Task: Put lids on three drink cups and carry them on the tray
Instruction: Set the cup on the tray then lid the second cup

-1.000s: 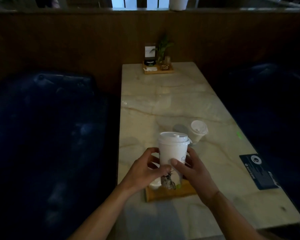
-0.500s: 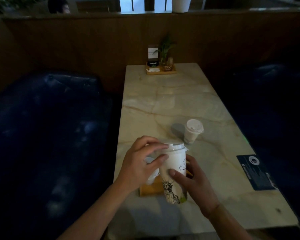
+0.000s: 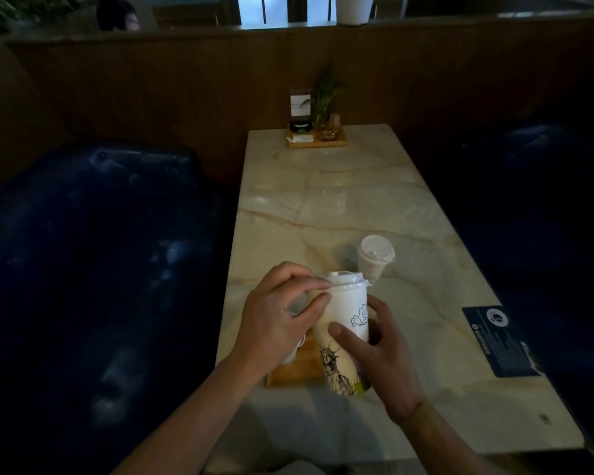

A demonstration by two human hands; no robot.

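Note:
A tall white printed cup (image 3: 345, 323) stands tilted at the near end of the marble table, over a small wooden tray (image 3: 297, 370). My right hand (image 3: 378, 358) grips the cup's body from the right. At the rim, my left hand (image 3: 282, 320) pinches the edge of the white lid (image 3: 343, 281) sitting on the cup. A smaller lidded cup (image 3: 374, 257) stands on the table just beyond. Another white cup is partly hidden under my left hand on the tray.
The marble table (image 3: 340, 200) runs away from me between dark blue sofas (image 3: 93, 269). A wooden caddy with a plant and card (image 3: 316, 132) sits at the far end. A dark card (image 3: 501, 341) lies near the right edge.
My left hand rose from the cup's side to the lid rim. The cup came down and toward me and now leans. My right hand stays on its body.

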